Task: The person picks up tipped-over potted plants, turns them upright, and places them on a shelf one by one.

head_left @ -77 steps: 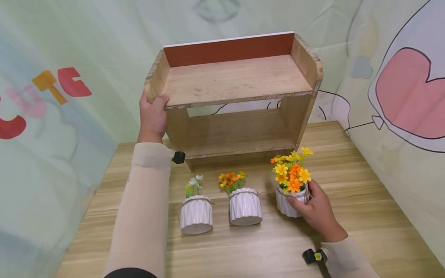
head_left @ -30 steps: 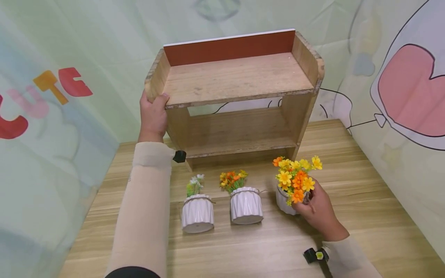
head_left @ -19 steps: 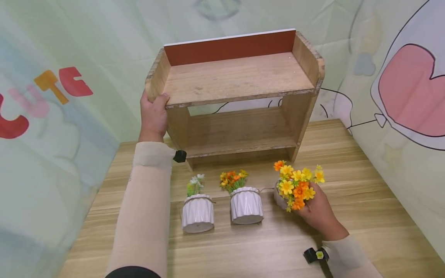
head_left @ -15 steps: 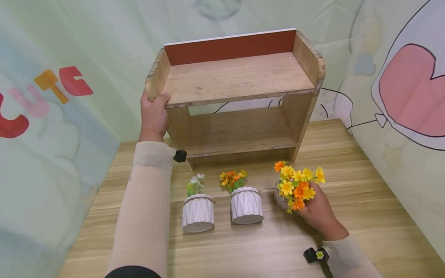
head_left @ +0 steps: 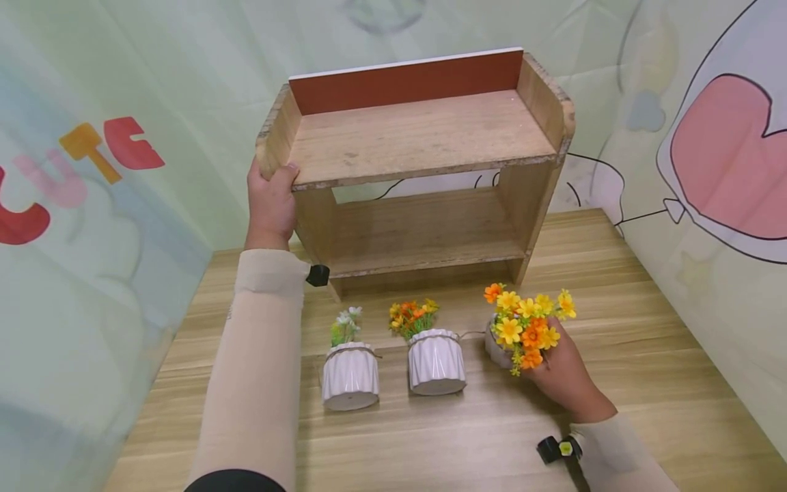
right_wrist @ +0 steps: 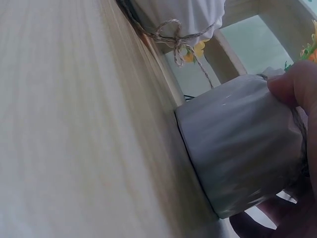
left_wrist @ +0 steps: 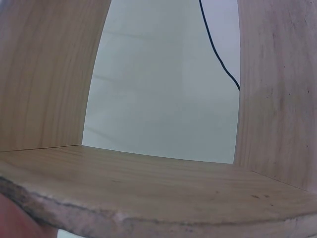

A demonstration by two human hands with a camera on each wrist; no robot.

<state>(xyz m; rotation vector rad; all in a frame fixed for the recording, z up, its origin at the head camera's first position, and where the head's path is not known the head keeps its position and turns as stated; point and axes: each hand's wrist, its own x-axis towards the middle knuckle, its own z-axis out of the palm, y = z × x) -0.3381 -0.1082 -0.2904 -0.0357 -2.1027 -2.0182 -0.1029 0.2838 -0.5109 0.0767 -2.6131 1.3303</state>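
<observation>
My left hand (head_left: 270,208) grips the left side of a two-tier wooden shelf (head_left: 424,137), thumb over the front corner of its upper board. At the right, my right hand (head_left: 562,376) holds a white flowerpot (right_wrist: 237,148) by its rim, its yellow and orange flowers (head_left: 529,328) facing up. The right wrist view shows this pot's base against the table. To its left lie two more white ribbed pots on their sides, bases towards me: a middle pot (head_left: 436,362) with orange flowers and a left pot (head_left: 350,376) with white ones. Twine circles their rims.
The shelf stands at the back of the wood-grain table (head_left: 467,444), before a printed cloth backdrop (head_left: 184,137). Another cloth wall with a heart balloon (head_left: 719,157) borders the table on the right. Black wrist cameras sit on both sleeves.
The right-hand pot has tipped from leaning back to upright, its flowers swinging towards me and slightly right. My left hand keeps its grip on the shelf; the other two pots stay put.
</observation>
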